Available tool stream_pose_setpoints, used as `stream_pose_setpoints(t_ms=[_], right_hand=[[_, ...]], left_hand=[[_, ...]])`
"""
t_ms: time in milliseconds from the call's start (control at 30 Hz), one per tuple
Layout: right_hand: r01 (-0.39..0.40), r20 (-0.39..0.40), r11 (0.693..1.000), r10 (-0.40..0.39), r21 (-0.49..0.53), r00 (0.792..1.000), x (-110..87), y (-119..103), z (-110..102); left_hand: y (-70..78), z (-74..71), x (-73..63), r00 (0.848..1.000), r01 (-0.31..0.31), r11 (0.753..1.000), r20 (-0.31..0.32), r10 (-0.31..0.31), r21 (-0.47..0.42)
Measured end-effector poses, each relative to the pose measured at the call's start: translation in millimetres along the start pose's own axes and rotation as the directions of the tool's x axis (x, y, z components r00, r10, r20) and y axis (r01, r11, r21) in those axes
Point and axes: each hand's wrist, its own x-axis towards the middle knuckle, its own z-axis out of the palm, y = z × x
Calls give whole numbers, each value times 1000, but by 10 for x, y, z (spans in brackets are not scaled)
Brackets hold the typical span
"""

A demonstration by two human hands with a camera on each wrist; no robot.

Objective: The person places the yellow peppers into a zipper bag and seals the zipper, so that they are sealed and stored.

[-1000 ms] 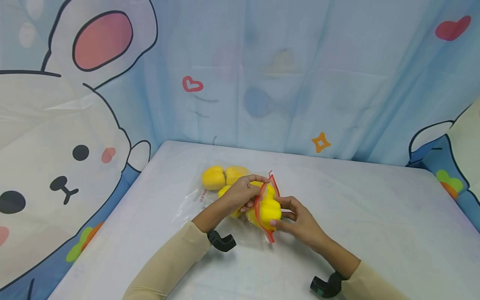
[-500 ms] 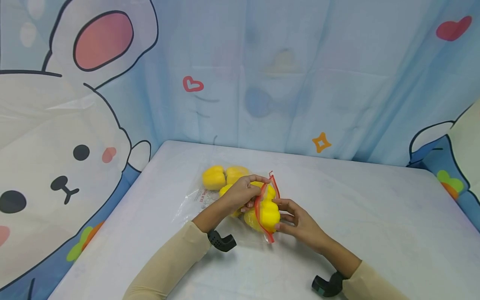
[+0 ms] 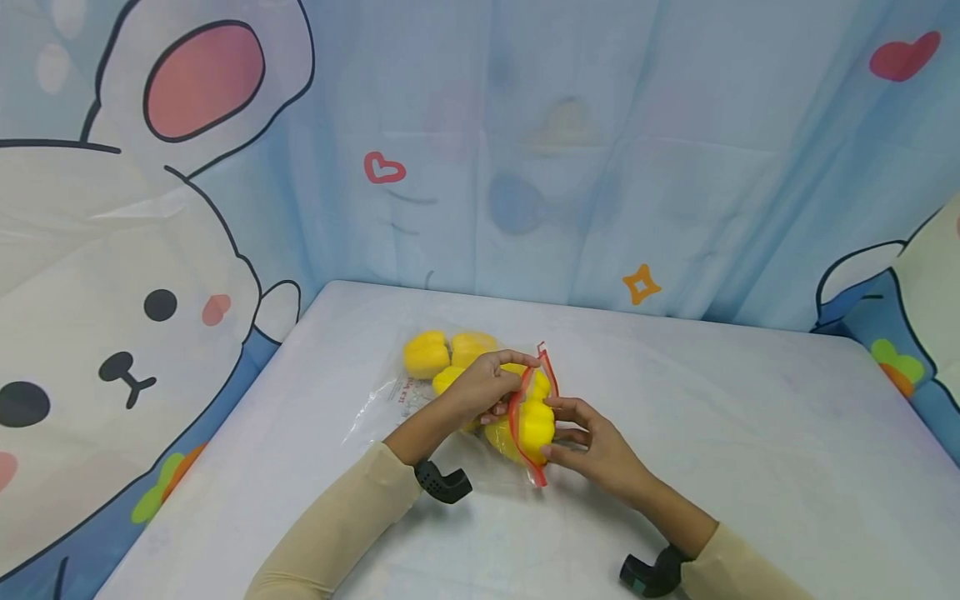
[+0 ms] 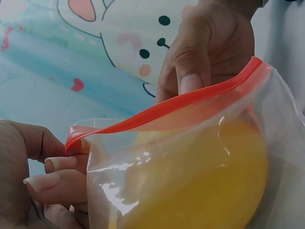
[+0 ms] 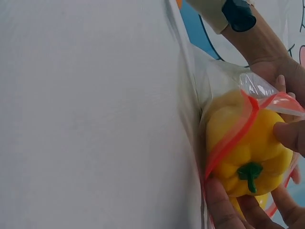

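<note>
A clear zip bag (image 3: 411,398) with a red zip edge lies on the table with several yellow bell peppers inside. My left hand (image 3: 486,387) grips the bag near its mouth; in the left wrist view its fingers (image 4: 52,183) curl at the red edge. In the bag's mouth sits a yellow bell pepper (image 3: 537,429), its green stem (image 5: 250,175) facing out in the right wrist view. My right hand (image 3: 596,442) holds this pepper from the right, with thumb and fingers spread around it. Clear plastic covers the pepper's inner part.
White cloth covers the table (image 3: 735,433), whose far edge meets a blue printed curtain (image 3: 555,208). Two more peppers (image 3: 450,353) show through the plastic at the back left of the bag. Black wrist mounts (image 3: 444,482) are strapped to both wrists.
The pepper in my right hand has shifted slightly left, deeper into the bag's mouth, and the right fingers moved with it. My left hand has kept its place on the bag.
</note>
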Motion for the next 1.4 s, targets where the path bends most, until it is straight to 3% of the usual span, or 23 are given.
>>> stream_pose_setpoints(t_ms=[233, 533, 1400], right_hand=[[-34, -43, 999, 36, 35, 998, 8, -27, 40], [-21, -74, 999, 23, 25, 997, 25, -38, 72], [-20, -70, 1000, 21, 6, 997, 30, -31, 120]], left_hand=[[9, 7, 2, 1000, 4, 1000, -8, -4, 12], [-2, 6, 5, 1000, -4, 1000, 2, 4, 9], [-52, 14, 34, 1000, 0, 1000, 8, 0, -1]])
